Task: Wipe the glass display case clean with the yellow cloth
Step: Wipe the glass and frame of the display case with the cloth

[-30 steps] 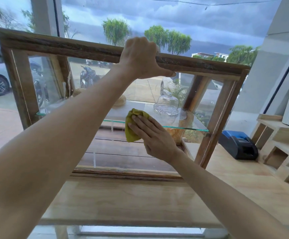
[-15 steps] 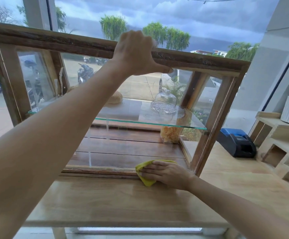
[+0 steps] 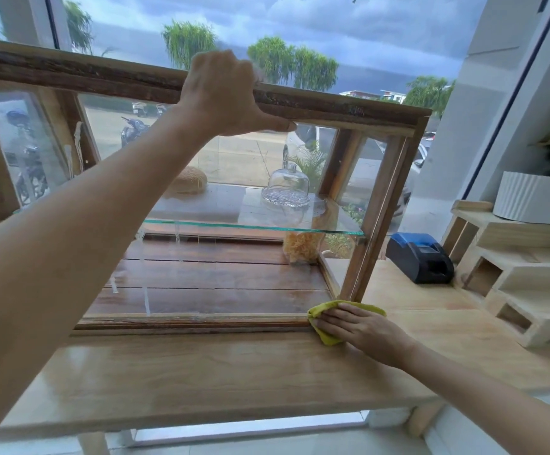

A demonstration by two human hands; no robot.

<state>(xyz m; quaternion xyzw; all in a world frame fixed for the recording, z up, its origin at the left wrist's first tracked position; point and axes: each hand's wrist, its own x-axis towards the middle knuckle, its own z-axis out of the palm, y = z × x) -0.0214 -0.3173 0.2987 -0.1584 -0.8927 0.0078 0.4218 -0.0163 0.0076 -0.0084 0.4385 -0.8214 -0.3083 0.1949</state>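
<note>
The left hand (image 3: 224, 93) curls over the dark top rail of the wooden-framed glass display case (image 3: 378, 205), fingers wrapped over the far edge and thumb stretched along the underside; judging by the open front, this grip holds a lifted lid or door up so the inside stays reachable. The right hand (image 3: 362, 326) lies flat, fingers straight, and presses the crumpled yellow cloth (image 3: 327, 338) down at the case's lower right front corner, where the bottom rail meets the corner post and the pale wooden table (image 3: 221, 382). An open palm spreads pressure over the cloth, which suits wiping along the rail.

Inside the case, a clear glass shelf (image 3: 339, 226) carries a small glass dome on a patterned dish (image 3: 286, 188) and a round tan loaf-like thing (image 3: 189, 180); under the shelf, in the back right corner, stands a jar of pale yellow contents (image 3: 301, 246). These would need care or shifting before the shelf and floor boards can be wiped fully. Right of the case sit a black and blue printer-like box (image 3: 419, 261), a stepped pale wood rack (image 3: 513, 280) and a white ribbed planter (image 3: 536, 198)
</note>
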